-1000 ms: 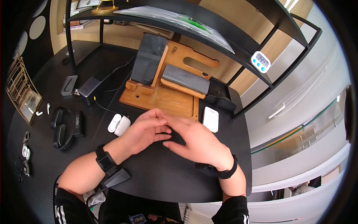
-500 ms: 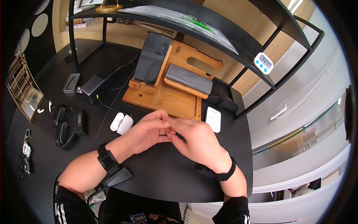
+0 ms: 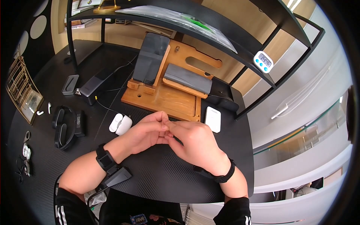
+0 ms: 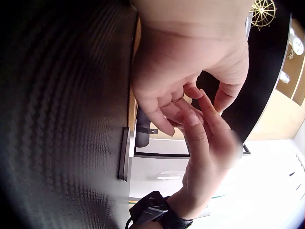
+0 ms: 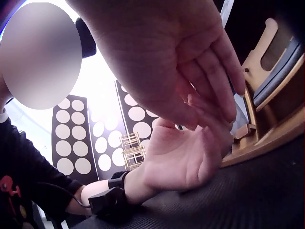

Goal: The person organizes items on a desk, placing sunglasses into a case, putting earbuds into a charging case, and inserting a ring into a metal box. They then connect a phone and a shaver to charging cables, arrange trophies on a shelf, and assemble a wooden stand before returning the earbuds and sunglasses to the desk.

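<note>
Both hands meet above the front of the black desk, fingertips overlapping. My left hand (image 3: 148, 133) has its palm turned toward the right hand, with fingers loosely bent. From the right, my right hand (image 3: 195, 140) lays fairly straight fingers over the left fingertips. In the left wrist view the right thumb (image 4: 193, 129) overlaps the left fingers (image 4: 164, 102). No object shows between the hands; the innermost fingertips are partly hidden. Nearest the left wrist is an open white earbud case (image 3: 120, 124). A white rectangular pack (image 3: 212, 119) lies beyond the right hand.
Behind the hands, a wooden stand (image 3: 172, 99) holds a phone (image 3: 151, 58) and a grey case (image 3: 187, 78). A black headset-like band (image 3: 64, 127) and loose earbuds (image 3: 49, 108) lie left. A black shelf (image 3: 210, 33) carries a timer (image 3: 263, 62).
The right thumb has come in from apart to the left fingers, and the two hands' fingertips now overlap more closely. The things on the desk have stayed put.
</note>
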{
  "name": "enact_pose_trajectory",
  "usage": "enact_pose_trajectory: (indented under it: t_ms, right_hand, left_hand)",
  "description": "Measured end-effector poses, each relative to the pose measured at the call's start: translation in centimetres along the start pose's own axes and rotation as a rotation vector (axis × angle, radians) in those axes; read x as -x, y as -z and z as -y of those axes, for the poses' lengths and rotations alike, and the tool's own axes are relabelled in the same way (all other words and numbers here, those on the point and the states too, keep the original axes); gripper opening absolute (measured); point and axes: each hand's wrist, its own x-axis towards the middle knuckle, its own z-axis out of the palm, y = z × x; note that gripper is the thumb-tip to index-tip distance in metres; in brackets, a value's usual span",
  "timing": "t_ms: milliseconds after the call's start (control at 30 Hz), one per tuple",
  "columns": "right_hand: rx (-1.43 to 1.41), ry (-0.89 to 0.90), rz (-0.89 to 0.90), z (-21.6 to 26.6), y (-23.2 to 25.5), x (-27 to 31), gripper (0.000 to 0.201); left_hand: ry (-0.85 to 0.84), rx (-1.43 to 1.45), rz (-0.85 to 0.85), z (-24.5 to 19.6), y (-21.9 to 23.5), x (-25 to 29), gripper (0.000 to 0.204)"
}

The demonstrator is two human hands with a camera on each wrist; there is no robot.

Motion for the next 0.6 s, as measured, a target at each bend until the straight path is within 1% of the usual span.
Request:
enact_pose_trajectory:
  t_ms: [133, 200, 600]
  right_hand:
    - [0.031, 0.001, -0.004, -0.03, -0.20, 0.13, 0.019]
    - [0.020, 0.012, 0.015, 0.18, -0.06, 0.07, 0.015]
    - [0.072, -0.028, 0.053, 0.40, -0.63, 0.20, 0.017]
  left_hand:
    - [0.015, -0.014, 0.000, -0.03, -0.03, -0.01, 0.008]
    - [0.017, -0.012, 0.005, -0.04, 0.04, 0.00, 0.008]
    - [0.058, -0.022, -0.028, 0.06, 0.08, -0.04, 0.008]
